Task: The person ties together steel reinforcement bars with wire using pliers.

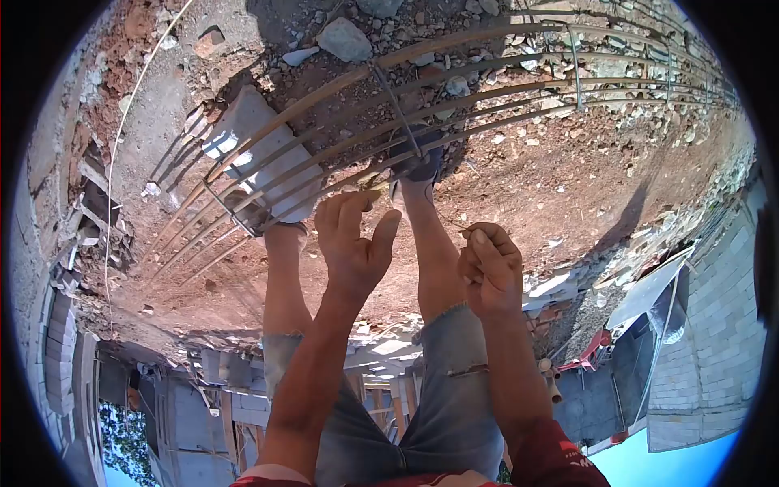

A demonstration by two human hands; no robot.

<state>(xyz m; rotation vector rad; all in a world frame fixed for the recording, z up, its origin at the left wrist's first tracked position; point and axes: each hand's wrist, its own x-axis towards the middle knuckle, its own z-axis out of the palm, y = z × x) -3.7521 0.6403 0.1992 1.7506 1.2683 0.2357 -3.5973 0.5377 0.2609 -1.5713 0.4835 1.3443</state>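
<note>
A long cage of rusty rebar (341,150) runs across in front of my legs, its rods joined by stirrups such as the dark stirrup (398,109) near the middle. My left hand (350,243) is just on the near side of the rods, fingers curved forward and thumb held apart, with nothing visible gripped in it. Farther right, my right hand (492,268) is closed in a pinch, apart from the rebar. A thin dark strand shows by its fingertips, too fine to name. My shoes stand at the cage, partly covered by the rods.
A pale concrete block (276,162) lies under the left part of the cage. Loose stones, including a large rock (344,39), are scattered over reddish soil. A light-coloured line (122,130) runs along the left. A grey block wall (706,341) rises at the right.
</note>
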